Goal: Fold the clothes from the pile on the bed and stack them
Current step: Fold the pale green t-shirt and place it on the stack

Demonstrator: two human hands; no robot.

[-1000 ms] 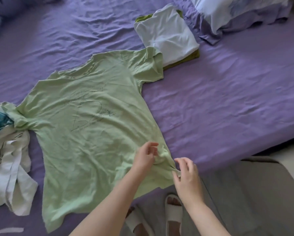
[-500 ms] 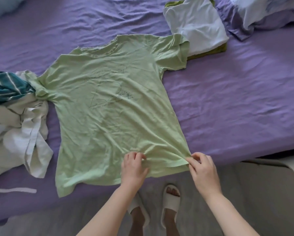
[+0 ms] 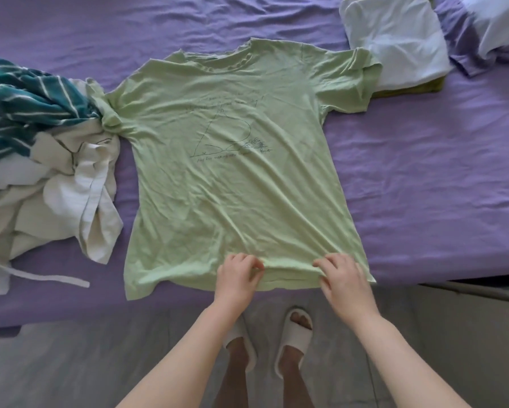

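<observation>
A light green T-shirt [image 3: 235, 178] with a dark line drawing lies spread face up on the purple bed sheet [image 3: 424, 178], collar away from me. My left hand [image 3: 239, 275] pinches the shirt's bottom hem near its middle. My right hand [image 3: 343, 279] pinches the same hem close to the right corner. A ridge of cloth is bunched between the two hands. The pile of unfolded clothes [image 3: 41, 172], white pieces and a teal striped one, lies at the left and touches the shirt's left sleeve. The stack of folded clothes [image 3: 394, 39], pale blue over olive green, sits at the back right.
A pillow [image 3: 494, 22] in a pale and purple case lies at the far right corner. The bed's front edge runs just below the hem. Grey floor and my feet in white slippers [image 3: 294, 340] are below it. A grey object [image 3: 468, 313] stands at the lower right.
The view has shifted so the shirt sits more central. My hands moved along the hem from the right corner and now pinch it farther apart, pulling the hem straighter.
</observation>
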